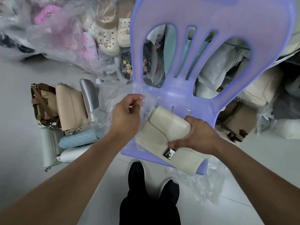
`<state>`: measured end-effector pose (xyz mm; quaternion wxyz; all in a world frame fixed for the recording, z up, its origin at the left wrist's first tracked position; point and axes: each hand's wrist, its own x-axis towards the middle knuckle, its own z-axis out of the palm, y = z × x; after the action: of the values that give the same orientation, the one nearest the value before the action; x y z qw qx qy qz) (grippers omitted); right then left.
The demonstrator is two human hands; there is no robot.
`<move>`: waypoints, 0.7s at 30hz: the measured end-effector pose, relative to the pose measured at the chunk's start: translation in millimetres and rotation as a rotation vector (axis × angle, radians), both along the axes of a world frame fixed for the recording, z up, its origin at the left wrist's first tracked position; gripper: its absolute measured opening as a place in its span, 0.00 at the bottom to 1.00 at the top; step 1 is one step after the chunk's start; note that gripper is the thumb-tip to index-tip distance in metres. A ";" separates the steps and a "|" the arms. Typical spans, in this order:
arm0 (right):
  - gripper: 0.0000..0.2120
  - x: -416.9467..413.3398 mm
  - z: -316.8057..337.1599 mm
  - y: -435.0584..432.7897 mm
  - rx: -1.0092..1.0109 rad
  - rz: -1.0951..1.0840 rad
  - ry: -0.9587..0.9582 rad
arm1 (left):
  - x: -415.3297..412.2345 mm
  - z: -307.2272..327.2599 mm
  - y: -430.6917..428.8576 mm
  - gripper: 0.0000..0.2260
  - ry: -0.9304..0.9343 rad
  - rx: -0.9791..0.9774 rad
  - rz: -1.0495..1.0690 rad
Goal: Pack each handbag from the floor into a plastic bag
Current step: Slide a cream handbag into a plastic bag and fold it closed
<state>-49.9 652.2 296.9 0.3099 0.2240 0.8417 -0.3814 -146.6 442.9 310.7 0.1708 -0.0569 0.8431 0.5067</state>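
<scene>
On the seat of the lilac plastic chair [211,38] in front of you lies the cream handbag [165,140], flap side up with its silver clasp [169,154] toward you; this is the piece now in hand. Your right hand [199,135] is closed around the bag's upper right edge, thumb on the flap just above the clasp, while your left hand [125,117] pinches the rim of a clear plastic bag [146,103] between thumb and fingertips, holding it just beside the handbag's far left corner. The film appears to lap that corner only, so judge the handbag as at the mouth of the bag and not yet inside; whether the opening is fully spread cannot be told through the glare. To your left, on the floor [19,111], a cluster of handbags waits without wrapping: a brown-strapped one [42,104], a beige one with a chain [71,109], a silver one [89,95], a pale blue quilted one [78,138], a grey one [50,145] and a white one [73,154]. Beyond the chair and to its right sit goods already in plastic [240,120], though which of these are finished handbags is uncertain. Loose clear film [203,184] lies under the chair's front edge. The task therefore reads as partway along: one bag in progress, at least six left.
</scene>
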 end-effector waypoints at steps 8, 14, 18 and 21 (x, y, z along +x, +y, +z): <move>0.63 -6.1 7.9 -19.4 -0.212 -0.239 0.132 | 8.8 6.4 -2.0 0.14 0.575 -0.222 -0.509; 0.73 -14.7 12.8 -32.3 -0.164 -0.095 0.208 | 1.0 13.2 -9.9 0.14 0.735 -0.227 -0.568; 0.60 -15.7 7.8 -35.9 -0.281 -0.144 0.315 | 7.6 12.2 -13.1 0.15 0.835 -0.262 -0.790; 0.42 -14.5 9.1 -36.4 -0.300 -0.198 0.382 | 13.2 14.1 -21.2 0.17 0.838 -0.286 -0.671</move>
<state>-64.4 615.8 306.0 0.1363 0.1805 0.7930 -0.5657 -133.4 421.7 324.7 -0.0365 0.3986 0.8712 0.2843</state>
